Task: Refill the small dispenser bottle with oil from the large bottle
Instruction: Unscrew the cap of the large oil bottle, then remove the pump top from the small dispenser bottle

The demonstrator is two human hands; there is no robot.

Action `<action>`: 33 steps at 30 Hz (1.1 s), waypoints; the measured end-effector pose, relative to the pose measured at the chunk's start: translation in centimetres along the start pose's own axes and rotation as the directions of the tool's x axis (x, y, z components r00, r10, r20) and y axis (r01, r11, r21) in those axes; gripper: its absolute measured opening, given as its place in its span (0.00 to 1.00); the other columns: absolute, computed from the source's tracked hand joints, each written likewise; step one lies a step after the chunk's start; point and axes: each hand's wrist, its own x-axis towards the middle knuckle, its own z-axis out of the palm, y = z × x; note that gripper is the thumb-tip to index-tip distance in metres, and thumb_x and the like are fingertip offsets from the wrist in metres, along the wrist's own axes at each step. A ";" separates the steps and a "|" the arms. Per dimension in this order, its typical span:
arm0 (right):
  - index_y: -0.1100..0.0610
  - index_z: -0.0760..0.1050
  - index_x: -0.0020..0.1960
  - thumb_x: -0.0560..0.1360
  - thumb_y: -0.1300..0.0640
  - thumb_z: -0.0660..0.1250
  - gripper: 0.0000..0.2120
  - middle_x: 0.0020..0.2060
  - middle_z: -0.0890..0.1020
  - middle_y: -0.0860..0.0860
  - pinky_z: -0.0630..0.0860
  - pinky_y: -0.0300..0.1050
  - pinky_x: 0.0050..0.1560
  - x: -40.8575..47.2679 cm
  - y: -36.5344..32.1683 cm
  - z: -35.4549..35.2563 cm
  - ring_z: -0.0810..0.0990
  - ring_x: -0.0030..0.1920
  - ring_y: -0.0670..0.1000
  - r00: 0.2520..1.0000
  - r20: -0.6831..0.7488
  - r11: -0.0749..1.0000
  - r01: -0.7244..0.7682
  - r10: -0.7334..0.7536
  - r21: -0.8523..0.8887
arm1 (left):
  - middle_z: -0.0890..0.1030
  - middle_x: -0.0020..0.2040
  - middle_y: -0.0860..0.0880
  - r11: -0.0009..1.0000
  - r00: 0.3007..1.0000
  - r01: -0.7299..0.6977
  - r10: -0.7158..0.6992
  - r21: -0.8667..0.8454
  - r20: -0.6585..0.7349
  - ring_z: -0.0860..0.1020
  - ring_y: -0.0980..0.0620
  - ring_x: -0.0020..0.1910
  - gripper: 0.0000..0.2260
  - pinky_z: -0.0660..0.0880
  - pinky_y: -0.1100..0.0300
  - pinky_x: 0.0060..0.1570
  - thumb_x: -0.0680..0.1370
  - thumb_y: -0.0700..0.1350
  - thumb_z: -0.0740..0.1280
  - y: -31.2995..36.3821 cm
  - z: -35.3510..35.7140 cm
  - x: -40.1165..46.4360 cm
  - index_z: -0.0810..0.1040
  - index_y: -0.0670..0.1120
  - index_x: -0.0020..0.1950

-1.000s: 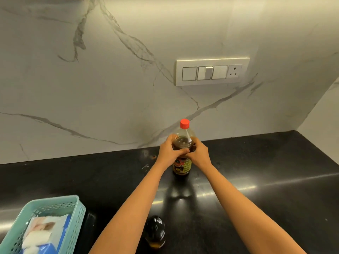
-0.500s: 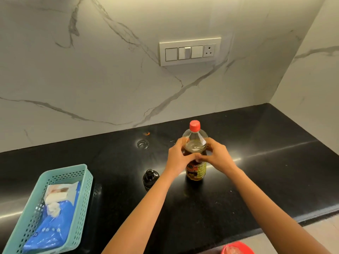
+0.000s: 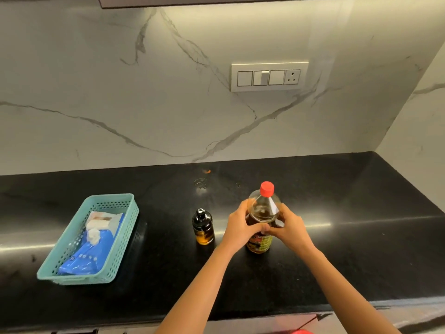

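At lower left of the frame, a teal basket holding a blue packet is being supported by the black counter. Near center, the small bottle is standing upright. Just right of it, the large bottle, red cap on, is being gripped by the left hand and right hand, fingers curled round its body.

red cap, teal basket

Nothing legible; the large bottle label (red and yellow) blurs
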 end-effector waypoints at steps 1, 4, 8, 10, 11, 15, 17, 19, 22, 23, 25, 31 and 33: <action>0.56 0.69 0.65 0.66 0.59 0.77 0.31 0.56 0.80 0.52 0.71 0.38 0.52 -0.3 -0.2 0.1 0.77 0.55 0.48 1.000 0.012 1.000 -0.009 0.009 -0.004 | 0.78 0.61 0.51 1.000 1.000 0.008 -0.008 0.006 0.004 0.75 0.55 0.61 0.31 0.73 0.54 0.63 0.67 0.46 0.77 0.2 0.1 -0.2 0.68 0.51 0.67; 0.61 0.66 0.66 0.67 0.58 0.76 0.32 0.56 0.78 0.56 0.70 0.40 0.48 -1.4 -1.0 0.1 0.77 0.57 0.55 0.988 0.012 0.979 -0.153 0.156 -0.132 | 0.73 0.67 0.53 0.999 1.000 0.012 -0.012 0.042 0.007 0.70 0.56 0.66 0.38 0.68 0.57 0.67 0.66 0.49 0.77 0.4 -0.4 -1.2 0.63 0.50 0.72; 0.60 0.72 0.50 0.68 0.55 0.74 0.17 0.38 0.80 0.52 0.79 0.40 0.42 -3.6 -2.6 1.4 0.82 0.41 0.50 0.878 0.235 0.857 -0.295 0.418 -0.422 | 0.71 0.65 0.55 0.995 0.928 -0.044 0.075 0.095 -0.365 0.70 0.63 0.64 0.38 0.66 0.71 0.63 0.64 0.49 0.79 -2.4 -4.2 -4.9 0.65 0.47 0.70; 0.59 0.71 0.49 0.67 0.52 0.74 0.17 0.40 0.82 0.53 0.80 0.41 0.44 -3.1 -3.6 3.7 0.84 0.41 0.51 0.869 0.362 0.912 -0.206 0.337 -0.355 | 0.70 0.61 0.52 0.993 0.818 0.028 0.044 0.116 -0.573 0.71 0.60 0.61 0.39 0.66 0.72 0.60 0.61 0.46 0.80 -4.8 -6.8 -6.4 0.66 0.45 0.67; 0.59 0.71 0.54 0.67 0.52 0.75 0.21 0.45 0.82 0.54 0.79 0.41 0.46 -2.3 -4.3 4.8 0.83 0.45 0.52 0.888 0.377 0.939 -0.147 0.264 -0.311 | 0.69 0.61 0.50 0.991 0.787 0.098 -0.018 0.096 -0.616 0.69 0.56 0.62 0.41 0.65 0.70 0.61 0.60 0.46 0.81 -6.0 -8.0 -6.7 0.65 0.44 0.68; 0.60 0.59 0.72 0.67 0.53 0.75 0.40 0.67 0.67 0.56 0.68 0.47 0.65 2.4 -7.2 9.6 0.67 0.67 0.55 0.939 0.344 0.948 0.128 -0.020 -0.292 | 0.63 0.71 0.45 0.941 0.862 0.327 -0.260 0.086 -0.436 0.63 0.48 0.70 0.49 0.63 0.55 0.67 0.58 0.47 0.82 -9.9 -10.1 -6.0 0.59 0.44 0.73; 0.59 0.56 0.73 0.66 0.55 0.75 0.43 0.69 0.64 0.56 0.66 0.48 0.67 4.4 -8.1 11.6 0.63 0.70 0.57 0.933 0.351 0.948 0.174 -0.071 -0.268 | 0.64 0.72 0.46 0.933 0.895 0.351 -0.307 0.085 -0.324 0.63 0.49 0.71 0.49 0.62 0.55 0.68 0.59 0.47 0.82 -10.8 -10.0 -5.4 0.59 0.45 0.73; 0.57 0.56 0.73 0.65 0.55 0.76 0.43 0.68 0.64 0.55 0.68 0.51 0.66 5.8 -8.8 13.2 0.63 0.69 0.58 0.925 0.374 0.936 0.193 -0.073 -0.296 | 0.68 0.69 0.48 0.936 0.916 0.342 -0.314 0.078 -0.250 0.67 0.52 0.68 0.46 0.64 0.60 0.65 0.59 0.47 0.81 -11.1 -9.8 -4.7 0.62 0.45 0.72; 0.55 0.61 0.71 0.65 0.55 0.76 0.39 0.64 0.69 0.56 0.72 0.53 0.62 7.2 -9.2 14.7 0.67 0.66 0.59 0.900 0.434 0.870 0.246 -0.041 -0.427 | 0.76 0.59 0.53 0.951 0.937 0.304 -0.287 0.062 -0.197 0.75 0.56 0.57 0.36 0.68 0.69 0.52 0.61 0.46 0.80 -11.1 -9.7 -3.5 0.69 0.48 0.65; 0.55 0.63 0.69 0.65 0.55 0.76 0.37 0.62 0.71 0.56 0.73 0.53 0.60 7.4 -9.3 15.1 0.69 0.64 0.59 0.890 0.455 0.842 0.264 -0.024 -0.471 | 0.78 0.55 0.53 0.953 0.938 0.300 -0.286 0.046 -0.195 0.77 0.56 0.54 0.32 0.70 0.70 0.48 0.61 0.45 0.80 -11.0 -9.7 -3.2 0.71 0.49 0.62; 0.56 0.67 0.66 0.65 0.55 0.76 0.32 0.60 0.73 0.57 0.75 0.51 0.55 7.8 -9.5 15.6 0.72 0.61 0.59 0.877 0.481 0.804 0.275 0.015 -0.527 | 0.80 0.51 0.55 0.956 0.938 0.293 -0.284 0.018 -0.200 0.79 0.59 0.50 0.27 0.72 0.71 0.44 0.63 0.44 0.79 -10.9 -9.7 -2.8 0.73 0.51 0.58; 0.59 0.74 0.57 0.65 0.57 0.75 0.22 0.53 0.79 0.58 0.78 0.50 0.46 7.9 -10.4 16.1 0.79 0.51 0.59 0.863 0.505 0.723 0.349 0.001 -0.596 | 0.82 0.44 0.55 0.964 0.951 0.262 -0.249 0.053 -0.186 0.80 0.61 0.43 0.19 0.75 0.68 0.44 0.64 0.44 0.78 -11.7 -10.2 -2.5 0.77 0.49 0.51; 0.58 0.75 0.56 0.65 0.58 0.75 0.21 0.52 0.79 0.57 0.78 0.50 0.45 7.7 -10.5 16.2 0.79 0.50 0.58 0.852 0.524 0.716 0.381 -0.026 -0.585 | 0.83 0.45 0.54 0.966 0.954 0.252 -0.236 0.067 -0.183 0.81 0.58 0.45 0.19 0.77 0.65 0.49 0.63 0.45 0.78 -12.1 -10.6 -2.7 0.77 0.49 0.51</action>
